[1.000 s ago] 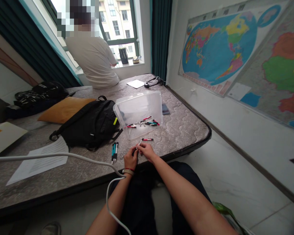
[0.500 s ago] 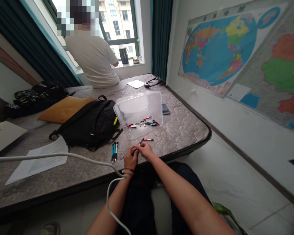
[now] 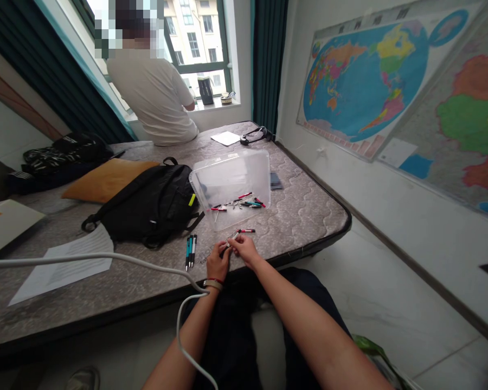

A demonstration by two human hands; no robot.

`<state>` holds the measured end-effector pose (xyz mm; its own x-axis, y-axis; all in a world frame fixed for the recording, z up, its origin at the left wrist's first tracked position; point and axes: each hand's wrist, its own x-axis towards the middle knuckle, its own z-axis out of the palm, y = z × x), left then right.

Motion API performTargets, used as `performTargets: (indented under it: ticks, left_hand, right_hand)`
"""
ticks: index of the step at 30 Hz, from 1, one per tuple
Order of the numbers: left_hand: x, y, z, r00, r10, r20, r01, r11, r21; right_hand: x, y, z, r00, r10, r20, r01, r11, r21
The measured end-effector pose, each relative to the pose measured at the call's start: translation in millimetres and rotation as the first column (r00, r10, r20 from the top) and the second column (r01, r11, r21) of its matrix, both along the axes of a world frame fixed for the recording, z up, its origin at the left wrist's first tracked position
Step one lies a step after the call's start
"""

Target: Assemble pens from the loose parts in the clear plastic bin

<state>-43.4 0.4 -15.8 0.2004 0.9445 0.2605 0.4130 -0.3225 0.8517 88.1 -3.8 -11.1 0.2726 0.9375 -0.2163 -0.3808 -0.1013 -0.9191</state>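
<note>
Both my hands meet right at the near edge of the mattress (image 3: 301,216). The left hand (image 3: 217,264) is curled around the lower end of a thin pen (image 3: 230,242), and the right hand (image 3: 244,249) pinches its upper end with the fingertips. So the pen hangs between them, tip toward 1 o'clock; it's too small to tell which part is which.

A red pen (image 3: 246,231) lies loose just past it at 12 o'clock. Three pens (image 3: 190,251) sit side by side at 9 o'clock. Further out at 12 there's a clear tub (image 3: 231,176) with more pens in its near corner. A black backpack (image 3: 152,208) crowds 10 o'clock, so the bare quilted room is toward 2 o'clock. A white cable (image 3: 106,257) runs in from 9 o'clock and drops over the edge beside my left wrist.

The sheet of paper (image 3: 63,268) has print too fine to read, same for the world map (image 3: 361,81). A person (image 3: 154,97) sits at the far edge, back to me.
</note>
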Motion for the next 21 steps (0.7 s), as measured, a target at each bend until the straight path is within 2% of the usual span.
performTargets:
  ticks: [3,10,17,21]
  left_hand:
    - [-0.4,-0.3,0.7,1.0,0.016,0.001,-0.016,1.0,-0.018]
    - [0.0,-1.2,1.0,1.0,0.008,-0.012,-0.008,1.0,0.002]
    - [0.0,0.3,-1.4,0.999,0.004,-0.035,-0.004,1.0,0.027]
    - [0.2,1.6,0.4,0.996,-0.048,-0.073,0.056,0.993,0.108]
  right_hand:
    - [-2.5,2.3,1.1,0.999,-0.044,0.012,0.044,0.999,-0.019]
    - [-0.9,-1.1,3.0,0.997,0.019,-0.081,-0.019,1.0,-0.006]
    - [-5.7,-0.2,3.9,0.991,-0.13,-0.011,0.13,0.991,0.006]
    - [-4.5,3.6,5.6,0.971,-0.228,-0.078,0.229,0.973,0.007]
